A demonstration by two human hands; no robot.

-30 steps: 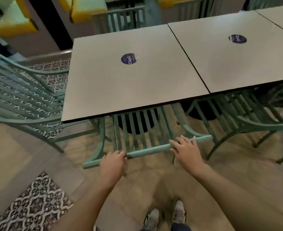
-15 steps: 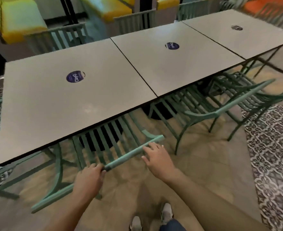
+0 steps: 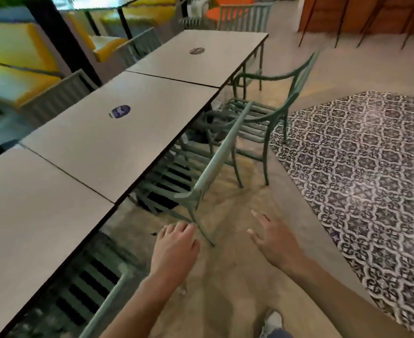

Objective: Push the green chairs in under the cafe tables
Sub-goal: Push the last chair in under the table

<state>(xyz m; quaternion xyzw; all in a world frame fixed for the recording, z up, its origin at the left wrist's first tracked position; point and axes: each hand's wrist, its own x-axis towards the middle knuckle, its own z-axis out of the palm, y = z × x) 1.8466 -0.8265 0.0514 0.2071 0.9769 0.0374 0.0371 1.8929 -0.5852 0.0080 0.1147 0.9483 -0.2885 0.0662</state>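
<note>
Three grey cafe tables [image 3: 108,147] stand in a row running from lower left to upper right. A green chair [image 3: 108,296] at the bottom left sits tucked under the nearest table. A second green chair [image 3: 215,157] stands partly under the middle table, its backrest rail slanting toward me. A third green chair [image 3: 274,111] stands further out from the far table. My left hand [image 3: 176,247] hovers just short of the second chair's rear leg, fingers loosely curled, holding nothing. My right hand [image 3: 271,237] is in the air to the right with fingers spread, touching nothing.
A black-and-white patterned floor section [image 3: 362,167] lies to the right of the chairs. Yellow bench seats [image 3: 13,59] and more green chairs line the far side of the tables. My shoe [image 3: 271,323] shows at the bottom edge. An orange seat [image 3: 215,13] stands at the back.
Both hands have let go of the first chair's backrest rail, which is now tucked under its table. The view has swung right toward the second and third chairs.
</note>
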